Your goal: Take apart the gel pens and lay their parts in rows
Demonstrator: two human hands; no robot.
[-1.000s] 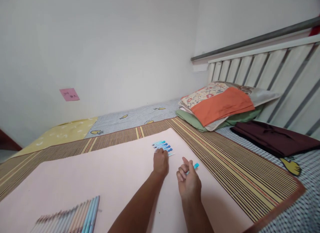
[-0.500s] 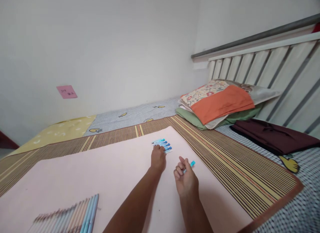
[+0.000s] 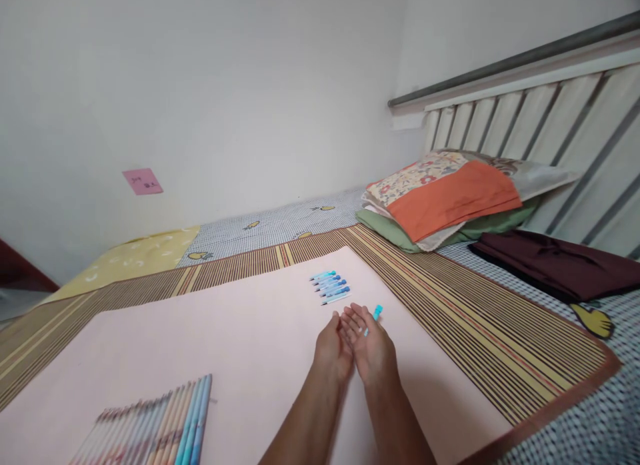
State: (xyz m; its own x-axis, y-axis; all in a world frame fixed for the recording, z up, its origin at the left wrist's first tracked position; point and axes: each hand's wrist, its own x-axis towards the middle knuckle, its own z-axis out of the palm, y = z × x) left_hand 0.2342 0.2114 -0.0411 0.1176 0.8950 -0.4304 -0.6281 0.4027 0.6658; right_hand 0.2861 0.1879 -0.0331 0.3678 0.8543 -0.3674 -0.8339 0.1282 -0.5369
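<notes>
In the head view my two hands are side by side, palms turned up and cupped, with the fingertips touching or nearly so. My right hand [image 3: 374, 350] holds a slim pen with a turquoise end [image 3: 378, 312] at the base of its thumb; its lower part lies across the palm. Beside it, my left hand [image 3: 332, 348] has its fingers extended and slightly curved, and nothing can be made out in it. Just beyond the fingertips, a row of several short blue pens [image 3: 330, 284] lies on the pale pink sheet [image 3: 240, 345]. The nearest one is whitish.
At the lower left, several longer pens [image 3: 193, 418] lie in a neat row. A striped mat [image 3: 450, 318] lies under the sheet. Pillows [image 3: 450, 198] and a folded dark cloth [image 3: 550, 265] are at the right, by the white headboard [image 3: 540, 118]. A pink note [image 3: 143, 181] hangs on the wall.
My left hand has left the row of short pens, come back toward me and turned palm up beside my right hand. The right hand's curled fingers have straightened, with the pen still there.
</notes>
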